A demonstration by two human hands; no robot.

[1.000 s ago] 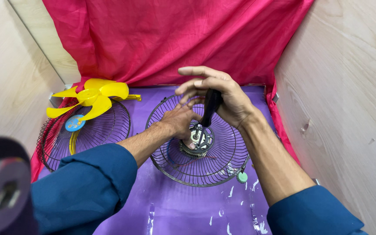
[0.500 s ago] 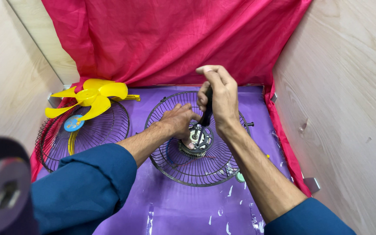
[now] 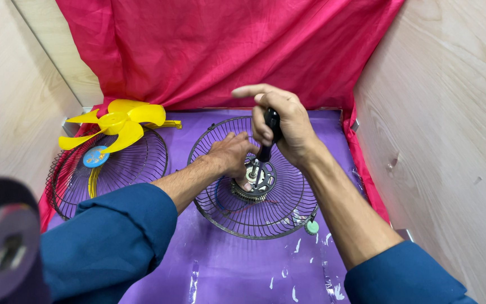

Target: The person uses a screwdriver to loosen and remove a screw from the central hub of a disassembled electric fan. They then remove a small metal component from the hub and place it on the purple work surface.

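Observation:
A dark wire fan guard (image 3: 288, 217) lies on the purple sheet with a fan motor (image 3: 257, 180) at its hub. My left hand (image 3: 230, 155) rests on the guard and holds the motor's left side. My right hand (image 3: 283, 125) grips the black handle of a screwdriver (image 3: 268, 138), held upright with its shaft pointing down onto the motor. The index finger is stretched out to the left over the handle's top. The screwdriver's tip is hidden among the motor parts.
A second wire guard (image 3: 74, 180) lies at the left with a yellow fan blade (image 3: 119, 121) on top. A small green cap (image 3: 311, 227) sits by the near guard's rim. Red cloth (image 3: 215, 50) hangs behind; wooden walls (image 3: 451, 112) close both sides. A blurred dark object (image 3: 4, 242) fills the lower left.
My right hand has closed around the screwdriver handle and stood it upright over the motor. My left hand has stayed on the motor.

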